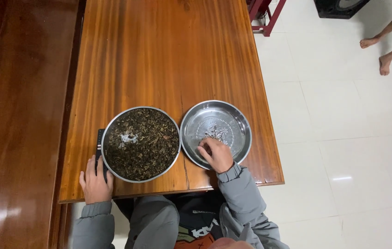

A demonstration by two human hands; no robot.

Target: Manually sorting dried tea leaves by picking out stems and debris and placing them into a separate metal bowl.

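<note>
Two round metal bowls sit side by side near the front edge of a long, glossy reddish-brown wooden worktop (168, 55), which fills most of the view, with pale tiled floor (343, 138) to its right, where another person's bare feet (376, 50) stand well apart from the work. Next in size, the left-side stainless-steel bowl (141, 144) is filled almost to its rim with dark, crumpled dried leaves, brown-green and loosely heaped, with one small bare patch of metal showing through near its upper left. Just beside it, almost touching, the right-side shiny steel bowl (215, 133) is nearly bare, holding only a thin scatter of small bits at its centre. The step in hand looks like picking or sorting by fingertip: the right hand (216, 154) reaches over the near rim into the nearly bare bowl, its fingers drawn together and bent down to the few bits on the bottom, though whether anything is pinched between them cannot be told. The left hand (95, 180) lies flat with fingers spread on the worktop at the near-left rim of the leaf bowl, resting partly over a small dark rectangular object (99, 143) that lies against that bowl; it grips nothing firmly. Judging from this, careful fingertip work among small, light, brittle pieces is called for.
</note>
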